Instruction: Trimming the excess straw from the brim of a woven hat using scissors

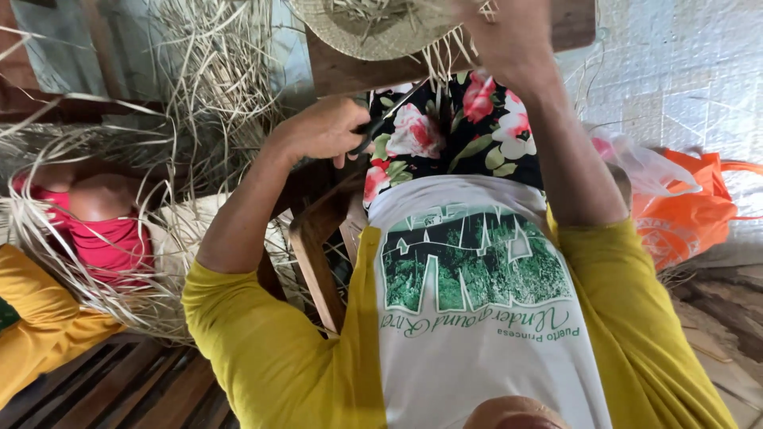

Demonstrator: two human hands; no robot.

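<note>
The left hand [322, 129] is closed around dark scissors [380, 119] at the lap, just below a woven straw hat [373, 28]. The right hand [509, 36] (blurred) pinches the hat's loose fringe [445, 59] over a wooden worktop [342, 71].

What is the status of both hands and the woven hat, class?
Left hand shut on scissors. Right hand grips woven straw hat at its loose fringe. Loose straw strands piled at left.

woven hat [373, 28] cut off by top edge, right hand [509, 36] blurred, scissors [380, 119] mostly hidden by left hand [322, 129]
</note>
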